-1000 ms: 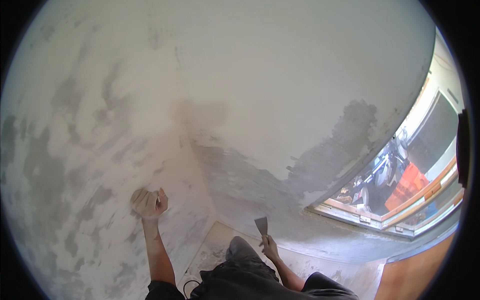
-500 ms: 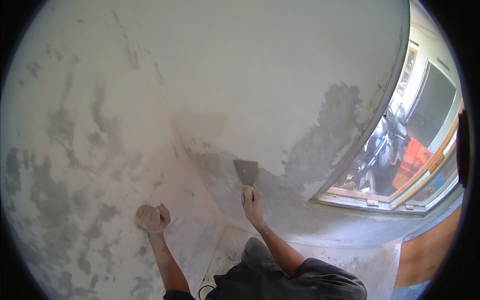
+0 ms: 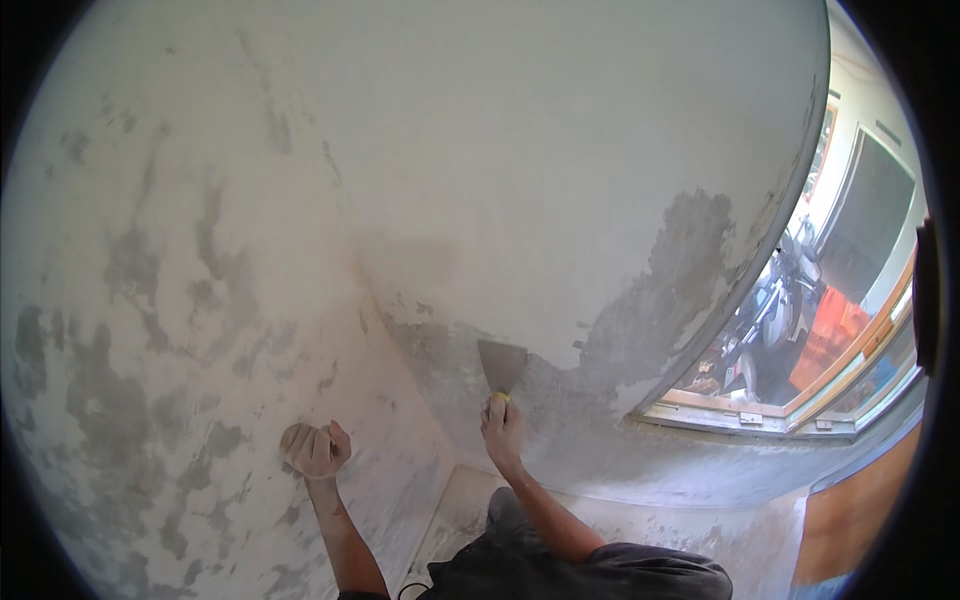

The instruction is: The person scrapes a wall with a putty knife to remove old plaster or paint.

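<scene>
My right hand [image 3: 502,436] grips a putty knife [image 3: 502,366] by its handle, with a yellow band showing where the blade begins. Its wide grey blade points up and lies at or close to the front wall [image 3: 560,130], over the grey patch [image 3: 460,365] where the pale coat is gone. On the left, my left hand [image 3: 316,450] is at the blotchy side wall [image 3: 120,380], its fingers curled and dusty, thumb up. Whether anything is inside those fingers is hidden.
The two walls meet at a corner just left of the putty knife. At right is a window with a wooden frame [image 3: 720,405]; beyond its glass stand a motorcycle [image 3: 775,300] and an orange object [image 3: 830,335]. A brown wooden panel [image 3: 860,510] is below.
The whole view has shifted, so the scene sits slightly lower and further right. The putty knife stays near the same spot on the wall, its handle slightly turned. My left hand keeps its curled shape.
</scene>
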`<state>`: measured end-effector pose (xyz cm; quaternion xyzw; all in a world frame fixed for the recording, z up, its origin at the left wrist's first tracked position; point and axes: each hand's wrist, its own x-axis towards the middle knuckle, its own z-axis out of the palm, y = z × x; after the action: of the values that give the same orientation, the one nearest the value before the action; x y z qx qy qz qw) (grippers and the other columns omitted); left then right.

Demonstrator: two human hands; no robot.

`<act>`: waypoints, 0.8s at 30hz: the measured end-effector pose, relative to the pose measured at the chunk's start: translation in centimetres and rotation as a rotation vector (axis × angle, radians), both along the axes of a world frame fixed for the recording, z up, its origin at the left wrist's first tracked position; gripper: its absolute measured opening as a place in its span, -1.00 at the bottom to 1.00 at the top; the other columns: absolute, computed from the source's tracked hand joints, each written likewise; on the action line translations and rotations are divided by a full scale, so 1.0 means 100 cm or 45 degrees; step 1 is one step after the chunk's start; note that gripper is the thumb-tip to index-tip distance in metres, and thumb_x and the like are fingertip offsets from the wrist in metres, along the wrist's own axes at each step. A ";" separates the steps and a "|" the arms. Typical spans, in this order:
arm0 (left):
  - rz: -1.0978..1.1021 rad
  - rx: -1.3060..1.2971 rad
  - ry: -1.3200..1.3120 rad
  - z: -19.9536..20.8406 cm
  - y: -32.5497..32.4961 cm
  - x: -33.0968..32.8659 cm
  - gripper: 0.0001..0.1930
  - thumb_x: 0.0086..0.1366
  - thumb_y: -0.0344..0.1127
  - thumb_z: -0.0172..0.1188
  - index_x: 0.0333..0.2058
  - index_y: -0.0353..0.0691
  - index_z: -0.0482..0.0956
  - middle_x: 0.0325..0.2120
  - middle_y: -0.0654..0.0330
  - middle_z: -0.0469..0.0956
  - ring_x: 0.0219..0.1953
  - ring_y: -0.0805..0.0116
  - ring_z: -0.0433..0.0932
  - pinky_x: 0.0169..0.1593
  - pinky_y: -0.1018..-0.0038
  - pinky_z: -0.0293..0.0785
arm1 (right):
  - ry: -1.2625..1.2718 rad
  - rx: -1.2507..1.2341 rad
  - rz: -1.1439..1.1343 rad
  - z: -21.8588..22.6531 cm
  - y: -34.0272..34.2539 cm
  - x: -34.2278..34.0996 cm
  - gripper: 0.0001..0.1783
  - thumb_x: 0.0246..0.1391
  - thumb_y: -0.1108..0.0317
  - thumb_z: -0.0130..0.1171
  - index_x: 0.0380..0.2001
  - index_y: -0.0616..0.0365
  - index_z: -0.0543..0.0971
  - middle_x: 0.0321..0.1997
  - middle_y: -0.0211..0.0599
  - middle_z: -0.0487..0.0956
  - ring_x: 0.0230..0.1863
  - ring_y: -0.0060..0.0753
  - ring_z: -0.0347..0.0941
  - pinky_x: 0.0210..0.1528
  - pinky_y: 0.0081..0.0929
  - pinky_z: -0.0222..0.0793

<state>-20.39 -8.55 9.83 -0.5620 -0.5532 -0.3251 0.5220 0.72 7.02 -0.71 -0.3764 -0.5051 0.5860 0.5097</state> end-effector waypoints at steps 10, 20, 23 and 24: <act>-0.026 -0.055 -0.009 -0.002 -0.002 -0.002 -0.54 0.27 -0.48 0.07 -0.77 -0.15 0.08 -0.86 0.24 0.04 -0.81 0.26 0.11 -0.62 0.39 -0.01 | 0.093 -0.055 0.040 -0.051 -0.006 0.013 -0.55 0.34 0.02 -0.09 -0.57 0.07 0.32 -0.69 -0.61 0.23 -0.73 -0.77 0.08 -0.71 -0.68 -0.03; -0.055 -0.088 0.003 0.005 -0.007 0.003 -0.57 0.22 -0.56 0.05 -0.75 -0.17 0.07 -0.83 0.21 0.03 -0.79 0.24 0.13 -0.61 0.37 0.03 | 0.155 -0.155 -0.018 -0.038 -0.011 0.018 -0.56 0.34 0.02 -0.09 -0.54 0.08 0.33 -0.69 -0.58 0.25 -0.75 -0.75 0.08 -0.74 -0.67 -0.01; -0.055 -0.099 -0.021 -0.002 -0.010 0.001 -0.58 0.20 -0.58 0.05 -0.75 -0.18 0.07 -0.83 0.21 0.03 -0.79 0.23 0.13 -0.60 0.38 0.04 | 0.074 0.002 -0.058 -0.048 -0.003 0.028 -0.56 0.34 0.03 -0.09 -0.55 0.07 0.32 -0.70 -0.58 0.24 -0.76 -0.74 0.08 -0.75 -0.65 -0.01; -0.031 -0.104 -0.029 -0.003 -0.015 -0.002 -0.58 0.19 -0.58 0.05 -0.75 -0.18 0.07 -0.83 0.21 0.03 -0.79 0.22 0.13 -0.60 0.38 0.05 | 0.075 -0.055 -0.016 -0.033 -0.005 0.021 -0.57 0.34 0.03 -0.09 -0.55 0.07 0.31 -0.70 -0.58 0.24 -0.76 -0.74 0.08 -0.75 -0.65 -0.01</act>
<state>-20.54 -10.00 9.49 -0.5858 -0.5651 -0.3147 0.4884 2.83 6.56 -3.99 -0.3731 -0.4747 0.6043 0.5199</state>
